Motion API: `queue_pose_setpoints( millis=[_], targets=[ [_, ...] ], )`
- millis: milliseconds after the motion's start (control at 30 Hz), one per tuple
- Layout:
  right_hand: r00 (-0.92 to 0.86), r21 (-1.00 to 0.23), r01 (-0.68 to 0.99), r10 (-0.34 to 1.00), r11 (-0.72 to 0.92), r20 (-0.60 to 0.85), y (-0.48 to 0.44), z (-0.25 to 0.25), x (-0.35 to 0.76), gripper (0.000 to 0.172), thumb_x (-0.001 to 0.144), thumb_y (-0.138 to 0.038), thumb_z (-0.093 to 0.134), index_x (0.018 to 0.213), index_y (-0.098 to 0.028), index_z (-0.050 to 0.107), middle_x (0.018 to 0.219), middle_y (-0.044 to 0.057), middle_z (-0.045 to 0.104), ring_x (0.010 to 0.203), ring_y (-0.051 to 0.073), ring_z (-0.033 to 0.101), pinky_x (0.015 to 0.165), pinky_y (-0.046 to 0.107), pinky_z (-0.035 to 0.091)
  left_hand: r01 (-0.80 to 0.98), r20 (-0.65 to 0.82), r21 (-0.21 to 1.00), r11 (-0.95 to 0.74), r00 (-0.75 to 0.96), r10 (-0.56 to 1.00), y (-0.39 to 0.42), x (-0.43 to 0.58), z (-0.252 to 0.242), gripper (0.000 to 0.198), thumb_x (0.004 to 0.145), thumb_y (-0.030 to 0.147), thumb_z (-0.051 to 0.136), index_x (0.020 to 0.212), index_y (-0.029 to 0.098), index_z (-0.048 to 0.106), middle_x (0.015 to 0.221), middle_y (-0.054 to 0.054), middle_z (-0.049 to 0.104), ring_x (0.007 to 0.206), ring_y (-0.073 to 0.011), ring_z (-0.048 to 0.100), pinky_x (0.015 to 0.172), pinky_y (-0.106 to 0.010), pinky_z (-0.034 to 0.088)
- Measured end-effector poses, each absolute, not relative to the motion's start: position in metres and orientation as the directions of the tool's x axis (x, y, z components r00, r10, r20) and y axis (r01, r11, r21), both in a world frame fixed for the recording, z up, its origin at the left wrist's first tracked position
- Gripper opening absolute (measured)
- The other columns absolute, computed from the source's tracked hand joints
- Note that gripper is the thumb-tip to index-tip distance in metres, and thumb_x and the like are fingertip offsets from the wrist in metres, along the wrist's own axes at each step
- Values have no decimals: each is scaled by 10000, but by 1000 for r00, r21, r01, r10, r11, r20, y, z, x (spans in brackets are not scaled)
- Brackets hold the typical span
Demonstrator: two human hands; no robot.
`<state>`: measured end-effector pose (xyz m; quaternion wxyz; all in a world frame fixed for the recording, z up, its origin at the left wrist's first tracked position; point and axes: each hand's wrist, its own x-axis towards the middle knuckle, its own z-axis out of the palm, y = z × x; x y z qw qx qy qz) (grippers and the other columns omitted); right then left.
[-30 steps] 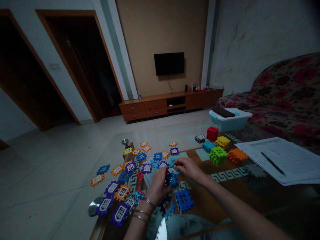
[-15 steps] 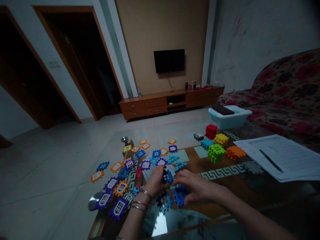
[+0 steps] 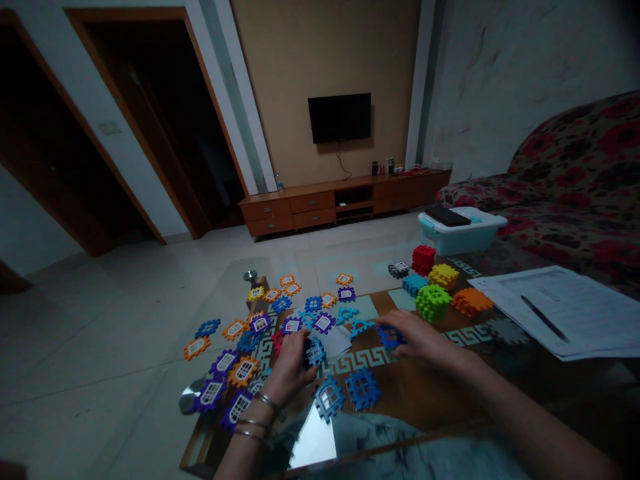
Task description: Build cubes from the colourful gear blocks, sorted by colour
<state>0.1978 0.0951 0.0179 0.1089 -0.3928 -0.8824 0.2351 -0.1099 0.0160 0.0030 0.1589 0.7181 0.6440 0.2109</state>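
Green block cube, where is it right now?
In the head view, the green block cube stands on the table ahead of the right hand, between the teal cube and the orange cube.

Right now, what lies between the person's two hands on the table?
In the head view, a small white sheet and a blue plastic building piece lie between the left hand and the right hand.

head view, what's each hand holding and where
The left hand grips a blue waffle block by its near side; the right hand pinches a blue panel by its edge.
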Motion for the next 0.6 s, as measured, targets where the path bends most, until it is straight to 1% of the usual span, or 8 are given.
queue_pose_setpoints(
  millis=[67,100,167,233,333,433,500,600],
  targets=[
    [-635,-430,709,771,559,-46,98,14,204,589,664,-75,739,1221,-202,595,1178,106,612,1117,310,517,958,431,393,867,100,483,-120,81,992,15,-114,0,594,643,189,599,1214,107,460,1152,-146,562,1098,-264,522,1005,-474,443],
    [-644,-427,703,763,568,-45,96,14,204,594,661,-91,753,1222,-210,596,1201,109,599,1136,315,503,962,433,389,870,102,479,-120,81,992,15,-115,-1,588,648,196,601,1212,109,462,1150,-145,563,1092,-263,524,1000,-476,447],
    [-711,-478,621,703,621,-10,85,14,194,593,682,-172,785,1236,-232,583,1253,102,568,1166,302,480,966,415,389,872,107,476,-116,73,992,15,-115,-2,576,646,193,604,1202,128,471,1136,-132,572,1075,-258,535,987,-473,457],
    [-802,-533,495,596,686,22,69,17,178,580,707,-271,800,1240,-254,573,1250,81,567,1148,274,486,949,387,401,871,113,478,-115,69,991,14,-114,-2,571,632,184,608,1187,145,482,1123,-121,583,1066,-256,545,978,-469,465],
    [-861,-499,436,508,749,10,49,22,159,544,721,-311,801,1218,-259,587,1170,71,600,1083,266,515,911,388,411,871,118,477,-114,65,991,12,-111,1,565,612,180,613,1166,146,502,1127,-130,594,1078,-264,554,978,-471,471],
    [-847,-469,463,532,752,16,45,28,156,512,755,-250,771,1230,-243,583,1160,77,604,1066,264,523,900,395,414,870,129,477,-122,68,989,8,-111,6,552,623,193,604,1164,153,505,1133,-130,599,1082,-267,564,972,-473,480],
    [-833,-500,461,552,733,40,49,31,160,525,769,-243,759,1256,-241,563,1186,74,598,1080,257,519,914,393,413,869,150,479,-124,58,987,7,-112,8,539,637,208,600,1165,166,501,1134,-122,600,1087,-267,565,974,-477,482],
    [-826,-542,431,557,721,83,52,32,156,549,777,-293,761,1278,-238,543,1219,79,588,1105,252,509,940,391,406,874,168,476,-97,18,986,6,-113,10,524,647,218,596,1157,163,494,1132,-122,597,1083,-270,564,967,-485,485]
  ],
)
